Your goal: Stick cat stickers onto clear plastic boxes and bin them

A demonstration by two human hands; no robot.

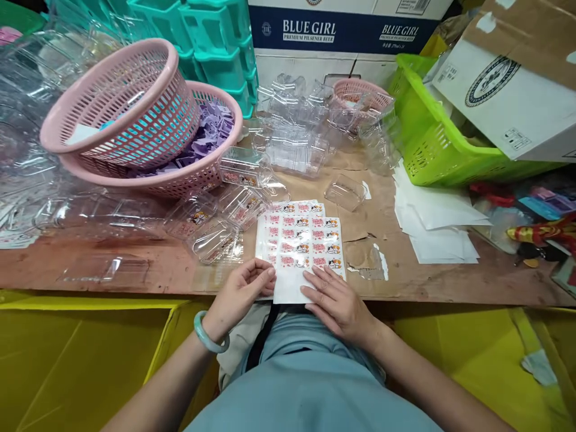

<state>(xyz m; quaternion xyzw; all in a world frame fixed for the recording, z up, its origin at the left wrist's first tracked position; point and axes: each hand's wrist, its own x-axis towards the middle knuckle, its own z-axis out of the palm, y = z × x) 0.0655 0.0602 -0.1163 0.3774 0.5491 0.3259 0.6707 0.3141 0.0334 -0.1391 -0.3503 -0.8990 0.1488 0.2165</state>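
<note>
A sticker sheet (294, 246) with rows of red print and cartoon cats lies on top of other sheets at the table's front edge. Its lowest strip is blank white backing. My right hand (337, 300) rests flat on the sheet's lower right part, fingers spread. At the lower left edge my left hand (246, 288) is closed, thumb against curled fingers; whatever is between the fingertips is hidden. Just beyond it lie clear plastic boxes bearing such stickers, including one clear box (216, 241). Another clear plastic box (345, 192) sits behind the sheets, to the right.
Stacked pink baskets (180, 180) with purple pieces stand at the left. Clear packaging (292, 147) is heaped at the back. A green basket (441, 144) holding a carton and loose white papers (438, 231) are at the right. Yellow boxes (81, 360) flank me below the table edge.
</note>
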